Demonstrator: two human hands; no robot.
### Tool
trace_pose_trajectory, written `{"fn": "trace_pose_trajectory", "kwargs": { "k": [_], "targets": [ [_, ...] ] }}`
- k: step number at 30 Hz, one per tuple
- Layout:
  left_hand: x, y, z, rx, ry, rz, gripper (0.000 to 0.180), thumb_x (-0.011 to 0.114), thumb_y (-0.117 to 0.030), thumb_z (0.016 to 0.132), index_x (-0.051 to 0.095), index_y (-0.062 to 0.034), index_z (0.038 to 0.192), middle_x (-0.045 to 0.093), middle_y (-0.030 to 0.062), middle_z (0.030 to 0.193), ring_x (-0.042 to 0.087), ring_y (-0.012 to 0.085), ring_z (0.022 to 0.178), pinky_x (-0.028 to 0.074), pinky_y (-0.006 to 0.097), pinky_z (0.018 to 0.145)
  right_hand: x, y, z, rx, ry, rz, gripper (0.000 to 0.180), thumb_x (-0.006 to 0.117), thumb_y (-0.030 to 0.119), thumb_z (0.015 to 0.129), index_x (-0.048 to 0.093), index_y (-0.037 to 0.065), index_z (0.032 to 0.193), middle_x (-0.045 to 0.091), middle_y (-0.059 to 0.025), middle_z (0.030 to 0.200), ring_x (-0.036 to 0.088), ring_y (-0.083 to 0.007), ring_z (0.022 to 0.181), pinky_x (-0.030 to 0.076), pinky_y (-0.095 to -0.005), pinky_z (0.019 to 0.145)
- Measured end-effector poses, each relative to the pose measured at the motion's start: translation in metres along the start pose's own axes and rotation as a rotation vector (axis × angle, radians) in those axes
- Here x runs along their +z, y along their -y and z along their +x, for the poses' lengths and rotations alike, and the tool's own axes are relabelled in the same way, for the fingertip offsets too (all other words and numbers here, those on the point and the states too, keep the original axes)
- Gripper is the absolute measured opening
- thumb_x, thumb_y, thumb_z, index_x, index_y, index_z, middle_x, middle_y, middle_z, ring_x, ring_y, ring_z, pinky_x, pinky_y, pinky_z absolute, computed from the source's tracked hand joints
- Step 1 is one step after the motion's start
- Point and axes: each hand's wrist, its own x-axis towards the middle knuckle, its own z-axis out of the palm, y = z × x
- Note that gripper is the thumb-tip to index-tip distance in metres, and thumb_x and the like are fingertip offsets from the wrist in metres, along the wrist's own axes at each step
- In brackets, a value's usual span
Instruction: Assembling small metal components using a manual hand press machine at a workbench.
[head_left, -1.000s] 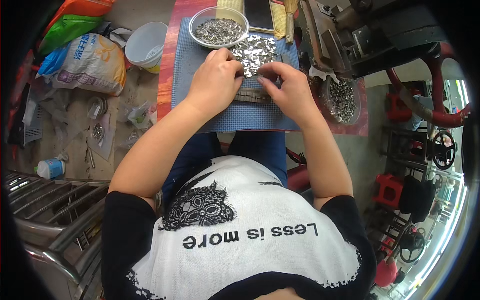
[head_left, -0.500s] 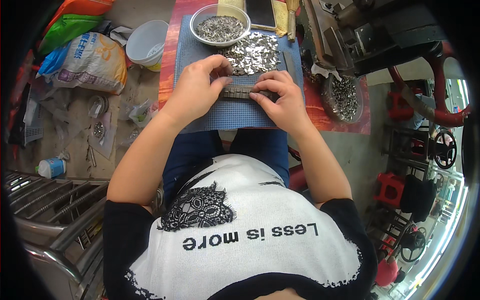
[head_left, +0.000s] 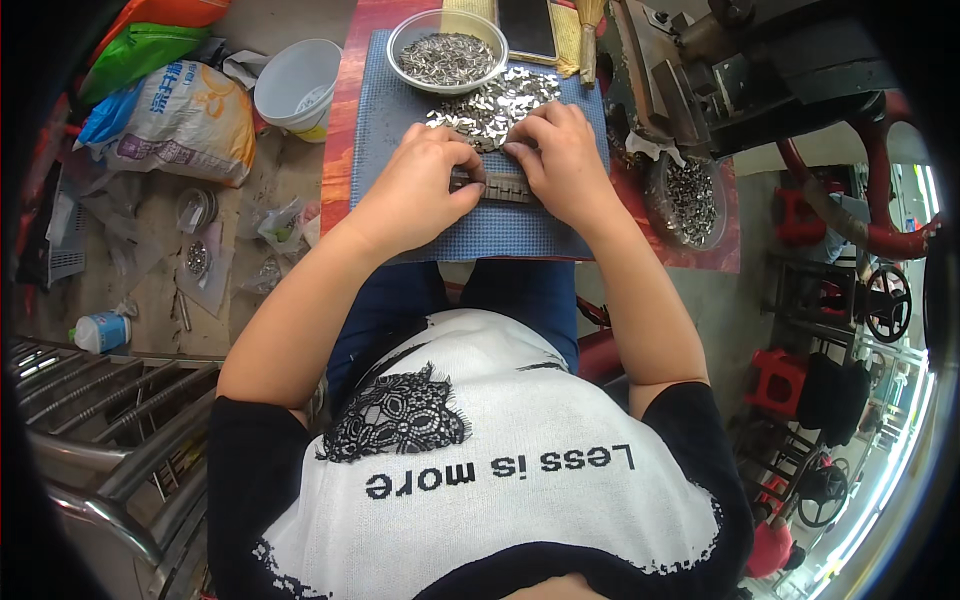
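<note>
On the blue textured mat (head_left: 400,225) lies a short dark metal bar with notches (head_left: 510,190). My left hand (head_left: 428,180) is closed around the bar's left end, thumb on the near side, its fingertips partly hidden. Just beyond the bar, a loose heap of small shiny metal pieces (head_left: 515,95) spreads over the mat. My right hand (head_left: 562,160) reaches to the heap's near right edge with thumb and fingertips drawn together; anything between them is too small to make out. A clear bowl (head_left: 402,72) full of thin metal pieces stands behind the heap.
At the back are a dark phone-like slab (head_left: 526,28) and a brush (head_left: 588,40). A dark machine (head_left: 720,80) stands at the right, above a clear tub of metal pieces (head_left: 690,205). To the left are a white bucket (head_left: 297,85) and a printed sack (head_left: 195,120).
My right hand has gone from the bar's right end up to the heap's edge. My left hand has come down from the heap onto the bar's left end, leaving the right part exposed.
</note>
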Motion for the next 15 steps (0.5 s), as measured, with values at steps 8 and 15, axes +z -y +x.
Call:
{"fn": "trace_pose_trajectory", "kwargs": {
  "k": [8,15],
  "targets": [
    [-0.004,0.004,0.007,-0.104,0.044,-0.098,0.013,0.076,-0.013,0.075,0.075,-0.0020,0.083,0.070,0.0137,0.087,0.059,0.0315,0.097,0.047,0.039,0.094,-0.021,0.033,-0.015,-0.131,0.144,0.139,0.011,0.070,0.011,0.082,0.066,0.004,0.089,0.059,-0.0109,0.101,0.053,-0.0318,0.101,0.042,-0.0423,0.092],
    [-0.010,0.002,-0.007,-0.087,-0.070,-0.024,0.026,0.082,-0.014,0.071,0.074,-0.0034,0.094,0.068,0.0088,0.096,0.059,0.0263,0.101,0.047,0.035,0.089,-0.017,0.039,-0.011,-0.062,0.158,0.150,0.009,0.071,0.010,0.078,0.068,0.003,0.081,0.061,-0.0104,0.095,0.055,-0.0305,0.098,0.045,-0.0411,0.089]
  ]
}}
